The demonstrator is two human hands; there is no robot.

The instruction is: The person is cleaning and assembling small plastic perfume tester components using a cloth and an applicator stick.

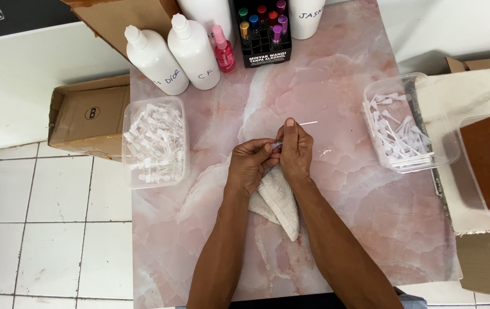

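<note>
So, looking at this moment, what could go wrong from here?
The thin white tube sticking out past the right hand looks easy to bend or snap. The small vial pinched between both hands could slip from the left hand, though the white cloth underneath might catch it.

Small perfume-refill shop, pink marble counter (342, 229), white refill bottles (193, 51), rack of coloured vials (263, 28)

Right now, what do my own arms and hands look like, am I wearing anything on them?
Both forearms are bare up to the bottom edge of the picture: no sleeves, gloves, watch or bracelet show. The left hand and right hand show no rings that I can make out. The fingernails look short and unpainted.
</note>
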